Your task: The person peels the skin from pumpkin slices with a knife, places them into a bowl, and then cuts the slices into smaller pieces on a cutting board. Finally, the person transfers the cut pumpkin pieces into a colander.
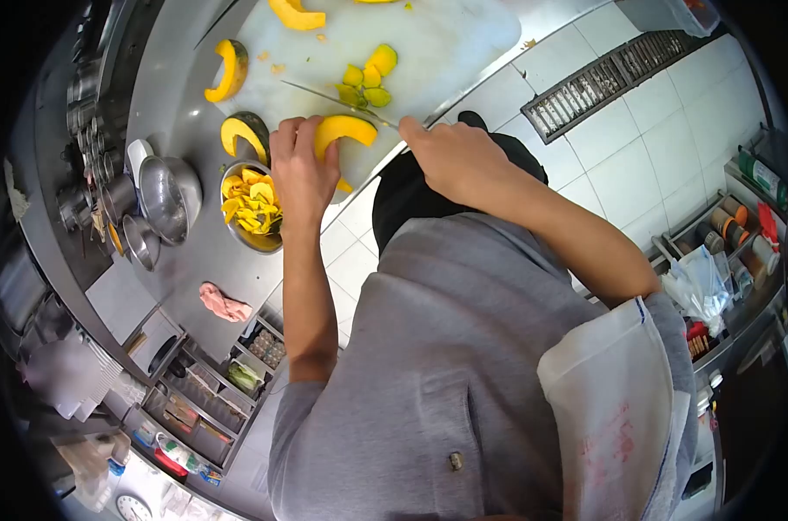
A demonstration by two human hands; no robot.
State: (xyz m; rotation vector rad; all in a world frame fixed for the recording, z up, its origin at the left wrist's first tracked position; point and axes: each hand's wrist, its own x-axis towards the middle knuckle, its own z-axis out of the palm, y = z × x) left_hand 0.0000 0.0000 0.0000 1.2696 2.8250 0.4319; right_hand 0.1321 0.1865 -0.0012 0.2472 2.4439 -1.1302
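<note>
My left hand is closed on a curved wedge of yellow-orange pumpkin at the near edge of the white cutting board. In my right hand is a knife, its thin blade pointing left across the board, just beyond the wedge. Small pieces with green rind lie beside the blade. Left of my left hand, a metal bowl holds cut yellow pumpkin pieces. Another pumpkin wedge rests near that bowl, partly on the board's edge.
More pumpkin wedges lie around the board on the steel counter. Metal bowls stand farther left, near a pink cloth. A floor drain grate is at the right, and shelves with bottles stand beyond. Another person is at the far left.
</note>
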